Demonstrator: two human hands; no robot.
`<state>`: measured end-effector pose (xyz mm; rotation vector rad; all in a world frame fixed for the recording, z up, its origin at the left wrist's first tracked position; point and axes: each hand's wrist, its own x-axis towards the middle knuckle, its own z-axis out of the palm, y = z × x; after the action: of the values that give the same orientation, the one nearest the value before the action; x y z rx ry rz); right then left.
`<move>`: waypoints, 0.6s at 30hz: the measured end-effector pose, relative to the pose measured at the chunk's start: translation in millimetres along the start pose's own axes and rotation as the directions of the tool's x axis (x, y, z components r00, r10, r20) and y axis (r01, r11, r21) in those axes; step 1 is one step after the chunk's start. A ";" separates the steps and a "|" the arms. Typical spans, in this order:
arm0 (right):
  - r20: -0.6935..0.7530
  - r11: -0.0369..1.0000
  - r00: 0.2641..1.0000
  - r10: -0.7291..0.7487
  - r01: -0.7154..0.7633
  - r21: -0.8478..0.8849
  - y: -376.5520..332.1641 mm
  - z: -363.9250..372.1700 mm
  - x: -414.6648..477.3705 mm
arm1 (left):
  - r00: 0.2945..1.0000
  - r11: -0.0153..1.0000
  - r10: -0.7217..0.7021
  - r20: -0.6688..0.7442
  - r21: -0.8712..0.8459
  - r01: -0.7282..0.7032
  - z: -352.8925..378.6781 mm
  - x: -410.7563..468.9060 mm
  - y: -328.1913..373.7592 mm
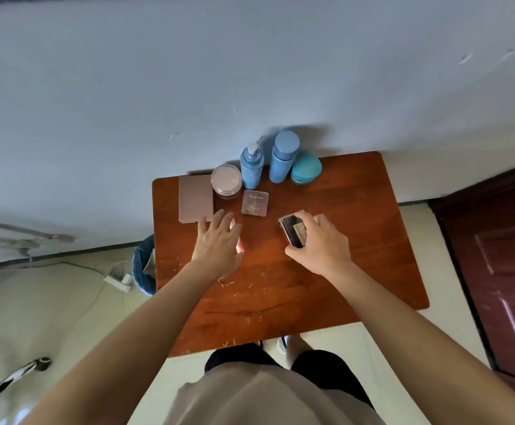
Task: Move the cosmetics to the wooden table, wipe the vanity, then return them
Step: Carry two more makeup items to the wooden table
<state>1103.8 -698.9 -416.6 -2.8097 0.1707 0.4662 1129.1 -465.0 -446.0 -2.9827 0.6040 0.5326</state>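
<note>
Right hand (317, 240) grips black compact (293, 230), left hand (219, 239) splayed, both inside table (360, 246) edges.

A: Where is the table (357, 271) bare?
B: Its right half, and the strip at lower centre.
A: What blocks its upper edge?
B: A tight row along the wall (250, 72): flat palette (195, 198), jar (226, 181), pump bottle (251, 167), capped bottle (284, 157), teal case (306, 168); a clear compact (254, 202) just below them.
A: Mid-table?
B: The left hand (219, 240) and the right hand (317, 243), holding a black case (293, 230), a gap between.
</note>
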 end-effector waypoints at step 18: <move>-0.089 0.998 0.994 -0.068 0.067 -0.008 7.0 19.6 36.2 | 0.998 0.995 -0.027 0.050 -0.090 0.031 -6.3 8.4 1.9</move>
<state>1130.8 -702.2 -448.2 -2.8322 0.0930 0.3267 1137.7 -470.5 -443.0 -3.0472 0.5462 0.6463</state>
